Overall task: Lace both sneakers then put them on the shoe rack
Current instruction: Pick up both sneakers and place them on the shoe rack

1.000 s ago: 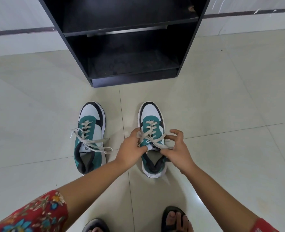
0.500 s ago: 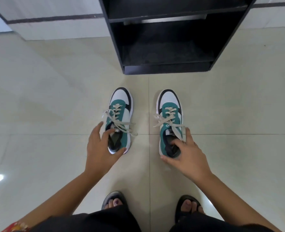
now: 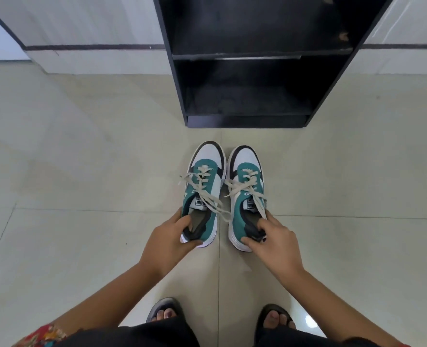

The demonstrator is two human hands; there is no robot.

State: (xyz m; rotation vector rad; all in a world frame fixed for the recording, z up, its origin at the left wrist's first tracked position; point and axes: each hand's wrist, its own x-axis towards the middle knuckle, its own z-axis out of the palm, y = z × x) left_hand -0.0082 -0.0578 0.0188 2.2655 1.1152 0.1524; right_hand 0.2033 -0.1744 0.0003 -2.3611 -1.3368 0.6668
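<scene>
Two teal, white and black sneakers with beige laces sit side by side, toes toward the rack. My left hand (image 3: 168, 240) grips the heel of the left sneaker (image 3: 205, 184), whose heel end looks slightly raised. My right hand (image 3: 273, 240) grips the heel collar of the right sneaker (image 3: 245, 186), fingers inside the opening. Loose lace ends trail across both shoes. The black shoe rack (image 3: 247, 121) stands just beyond the toes, its bottom shelf dark and bare.
Pale tiled floor (image 3: 82, 196) spreads to both sides. A white wall with a dark stripe (image 3: 94, 47) runs behind the rack. My feet in dark sandals (image 3: 166, 313) stand at the bottom of the view.
Both hands left the right sneaker's laces and closed on the two heels. The sneakers have come closer together. The view shifted, with the rack now above the shoes.
</scene>
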